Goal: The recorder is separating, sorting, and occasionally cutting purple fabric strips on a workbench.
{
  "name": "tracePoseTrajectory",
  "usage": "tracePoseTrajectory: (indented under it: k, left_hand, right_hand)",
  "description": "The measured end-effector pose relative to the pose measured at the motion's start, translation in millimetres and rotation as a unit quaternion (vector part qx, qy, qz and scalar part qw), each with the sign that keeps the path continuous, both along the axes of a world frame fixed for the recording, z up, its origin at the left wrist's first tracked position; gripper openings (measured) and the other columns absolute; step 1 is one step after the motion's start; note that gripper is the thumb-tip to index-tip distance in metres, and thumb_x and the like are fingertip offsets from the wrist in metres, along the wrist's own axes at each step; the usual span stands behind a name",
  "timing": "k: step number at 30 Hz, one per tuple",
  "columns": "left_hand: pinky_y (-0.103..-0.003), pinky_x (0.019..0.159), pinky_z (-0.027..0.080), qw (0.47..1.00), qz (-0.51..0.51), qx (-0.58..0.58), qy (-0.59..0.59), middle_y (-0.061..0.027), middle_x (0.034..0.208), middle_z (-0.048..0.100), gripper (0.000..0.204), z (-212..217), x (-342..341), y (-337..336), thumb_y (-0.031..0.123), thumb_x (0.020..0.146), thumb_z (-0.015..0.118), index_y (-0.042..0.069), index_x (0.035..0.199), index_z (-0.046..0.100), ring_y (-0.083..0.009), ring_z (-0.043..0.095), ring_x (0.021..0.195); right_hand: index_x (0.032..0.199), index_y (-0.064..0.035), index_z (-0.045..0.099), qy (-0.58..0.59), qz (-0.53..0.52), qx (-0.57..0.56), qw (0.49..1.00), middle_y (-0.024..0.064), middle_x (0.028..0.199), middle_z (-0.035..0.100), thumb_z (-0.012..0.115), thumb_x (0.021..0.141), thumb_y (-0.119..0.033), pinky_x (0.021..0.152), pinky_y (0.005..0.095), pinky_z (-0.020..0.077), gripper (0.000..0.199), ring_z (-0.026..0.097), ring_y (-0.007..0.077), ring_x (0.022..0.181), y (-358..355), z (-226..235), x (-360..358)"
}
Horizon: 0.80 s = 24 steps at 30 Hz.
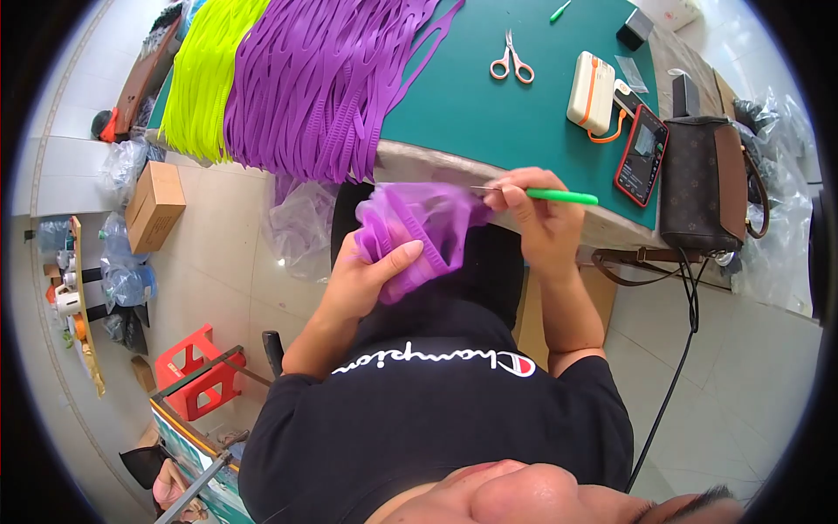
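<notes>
Head camera looks down on a person seated at the edge of a green cutting mat [489,105]. Left hand [371,275] is below the mat's near edge, its fingers closed around a bundle of purple silicone straps [419,231], with the thumb lying across the front. Right hand [537,214], also just below that edge, has fingers pinched together on a thin green-handled tool [559,196]; its metal tip points left into the bundle, but I cannot tell whether it is a blade or a pick, as it is too small. To do this step well, I think the left hand should keep the bundle firm and hold one strap apart, so the tip touches only that strap and stays away from the thumb. On the mat I count one pair of orange-handled scissors [511,61], one cream power bank [591,92] and one phone in a red case [642,155] at the mat's right end, one pile of purple straps [323,79] and one pile of yellow-green straps [202,74] at its left end. One brown bag [703,179] stands just right of the mat.
</notes>
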State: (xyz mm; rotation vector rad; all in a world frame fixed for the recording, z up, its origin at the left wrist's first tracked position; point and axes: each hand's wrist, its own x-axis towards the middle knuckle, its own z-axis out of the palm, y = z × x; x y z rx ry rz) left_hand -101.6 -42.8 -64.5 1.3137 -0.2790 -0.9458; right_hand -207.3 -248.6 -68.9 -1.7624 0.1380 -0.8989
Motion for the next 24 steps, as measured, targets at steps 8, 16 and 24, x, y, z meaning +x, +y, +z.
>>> tracePoseTrajectory:
  k: [8,16,24]
  left_hand:
    - [-0.022,0.060,0.045,0.984,0.106,-0.042,-0.136,-0.0035,0.074,0.066,0.010,-3.7,-11.4,-13.6,0.009,0.090,0.063,0.001,0.083,0.063,-0.0079,0.059,0.065]
    - [-0.023,0.061,0.046,0.975,0.115,0.002,-0.190,-0.0027,0.076,0.066,0.009,-4.0,-12.9,-12.0,0.009,0.088,0.066,0.001,0.087,0.062,-0.0073,0.059,0.067]
    - [-0.023,0.057,0.045,0.961,0.125,0.022,-0.246,-0.0023,0.072,0.066,0.010,1.6,-15.7,-15.1,0.009,0.087,0.067,0.000,0.084,0.064,-0.0071,0.059,0.062]
  right_hand:
    - [0.101,0.0025,0.060,-0.121,0.072,-0.226,0.964,0.0197,0.092,0.066,0.070,0.074,0.005,0.064,0.0355,0.0566,0.029,0.067,0.0302,0.078,42.3,-17.6,-7.2]
    - [0.101,0.0013,0.060,-0.119,0.060,-0.280,0.951,0.0170,0.092,0.066,0.073,0.073,0.001,0.068,0.0362,0.0583,0.030,0.067,0.0290,0.080,44.6,-25.4,-5.0]
    - [0.094,-0.0017,0.062,-0.091,0.010,-0.333,0.938,0.0119,0.091,0.064,0.071,0.073,-0.006,0.072,0.0346,0.0553,0.023,0.064,0.0263,0.083,48.3,-19.4,-6.3]
